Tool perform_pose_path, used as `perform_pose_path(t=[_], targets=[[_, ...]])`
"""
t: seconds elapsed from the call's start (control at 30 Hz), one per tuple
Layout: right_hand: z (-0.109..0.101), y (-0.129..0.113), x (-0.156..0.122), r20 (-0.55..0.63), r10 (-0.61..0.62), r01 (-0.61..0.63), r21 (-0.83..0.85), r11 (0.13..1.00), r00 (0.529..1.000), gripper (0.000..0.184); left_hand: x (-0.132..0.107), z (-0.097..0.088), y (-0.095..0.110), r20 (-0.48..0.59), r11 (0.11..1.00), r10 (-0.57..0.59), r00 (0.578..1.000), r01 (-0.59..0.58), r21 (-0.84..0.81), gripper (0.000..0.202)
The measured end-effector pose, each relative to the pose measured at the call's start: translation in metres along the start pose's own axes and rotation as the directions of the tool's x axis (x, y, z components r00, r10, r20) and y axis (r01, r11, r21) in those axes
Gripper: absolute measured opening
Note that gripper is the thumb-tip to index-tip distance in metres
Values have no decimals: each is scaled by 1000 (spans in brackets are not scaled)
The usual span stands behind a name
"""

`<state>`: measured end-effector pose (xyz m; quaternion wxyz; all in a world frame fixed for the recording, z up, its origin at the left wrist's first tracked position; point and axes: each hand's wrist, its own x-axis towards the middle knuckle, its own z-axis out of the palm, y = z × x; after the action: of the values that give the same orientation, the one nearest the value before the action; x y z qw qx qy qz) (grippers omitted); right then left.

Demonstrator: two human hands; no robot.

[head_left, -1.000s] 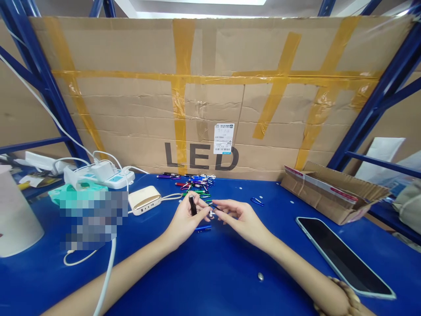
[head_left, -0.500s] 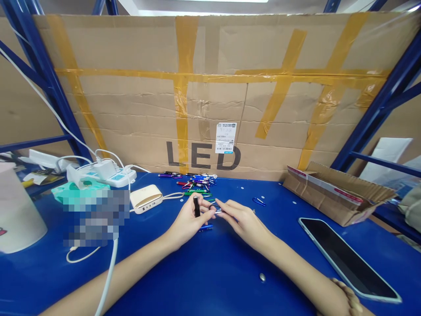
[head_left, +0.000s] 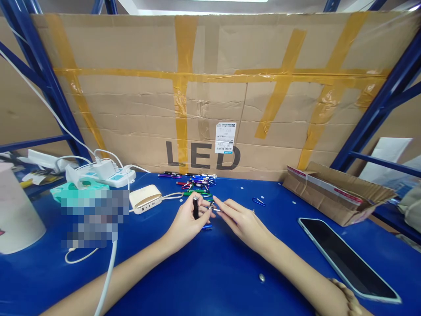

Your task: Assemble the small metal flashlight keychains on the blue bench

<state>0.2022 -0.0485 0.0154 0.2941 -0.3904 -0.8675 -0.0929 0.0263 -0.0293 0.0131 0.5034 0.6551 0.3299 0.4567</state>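
Observation:
My left hand [head_left: 187,219] is closed around a small black tube [head_left: 196,208] with a silvery end, held nearly upright. Between the fingertips of both hands is a small carabiner [head_left: 216,210], dark with a silver bar and mostly covered by fingers. My right hand [head_left: 241,218] pinches it from the right. Just below my left fingers, a blue tube [head_left: 207,227] lies on the table, partly hidden. Behind my hands is a pile of coloured tubes and clips [head_left: 200,179]. A blue carabiner [head_left: 258,202] lies right of the pile.
On the blue table [head_left: 184,281] are a small silver piece [head_left: 262,278], a phone [head_left: 348,259] and a cardboard box [head_left: 329,197] at right. Left stand a cream power bank [head_left: 146,199], a power strip [head_left: 121,177], cables and a white container [head_left: 19,215]. Large cardboard [head_left: 148,118] closes the back.
The dark loop of the carabiner, visible before between the fingertips, is now turned and more hidden. My right fingers have shifted slightly left; the black tube stays in my left hand.

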Motion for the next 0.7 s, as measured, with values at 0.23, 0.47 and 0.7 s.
perform_pose_path(t=[0.23,0.47,0.7], targets=[[5,2,-1,-2,-2,2,13,1000,1000,39,-1,-1,0,9,968,83,997,-82,235,26],[7,5,-1,-20,-21,21,42,999,1000,38,-2,0,-3,6,976,72,997,-72,207,19],[8,-2,0,-11,-9,9,18,1000,1000,39,-4,-1,2,-41,961,89,995,-75,267,19]])
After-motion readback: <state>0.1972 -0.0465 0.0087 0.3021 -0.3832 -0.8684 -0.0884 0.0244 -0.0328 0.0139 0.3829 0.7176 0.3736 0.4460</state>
